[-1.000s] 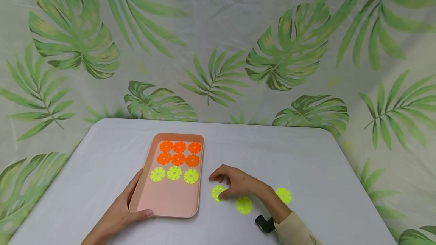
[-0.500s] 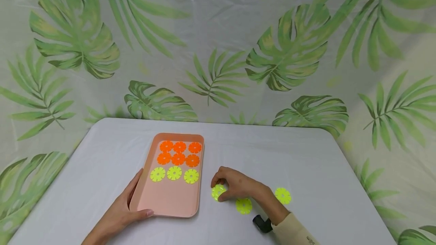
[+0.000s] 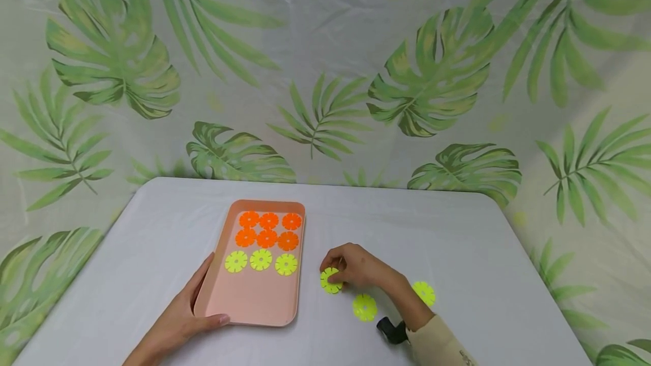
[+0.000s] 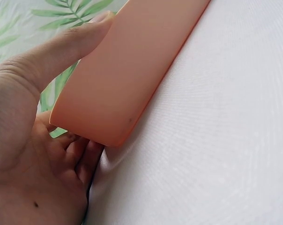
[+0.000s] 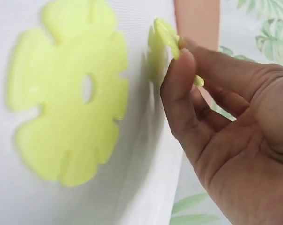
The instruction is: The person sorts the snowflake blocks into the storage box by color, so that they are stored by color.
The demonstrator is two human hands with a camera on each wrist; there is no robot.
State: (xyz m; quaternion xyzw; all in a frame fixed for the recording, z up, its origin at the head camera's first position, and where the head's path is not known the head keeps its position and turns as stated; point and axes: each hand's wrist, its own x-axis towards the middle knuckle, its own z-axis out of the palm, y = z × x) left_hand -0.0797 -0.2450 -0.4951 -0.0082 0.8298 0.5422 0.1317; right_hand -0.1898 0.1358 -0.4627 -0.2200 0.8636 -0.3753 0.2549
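Note:
My right hand (image 3: 358, 266) pinches a yellow-green notched plastic disc (image 3: 331, 281) between thumb and fingers, just right of the tray. In the right wrist view the pinched disc (image 5: 166, 36) is tilted and apart from the white cloth. A pink tray (image 3: 244, 304) lies to the left, and my left hand (image 3: 178, 315) holds its near left corner. Seen from the left wrist, the thumb lies on the tray's rim and the other fingers curl by its corner. Inside the tray are two rows of orange discs (image 3: 267, 238) and a row of yellow-green discs (image 3: 261, 260).
Two more yellow-green discs lie on the table: a near disc (image 3: 365, 308) and a farther-right disc (image 3: 424, 293), partly behind the right forearm. A black device (image 3: 393, 330) sits at the right wrist. A leaf-patterned curtain (image 3: 325, 72) hangs behind the white table (image 3: 407, 225).
The right hand has closed its fingers on the nearest loose yellow-green disc and raised it slightly, shifting it a little right and away from me. The left hand and tray stay put.

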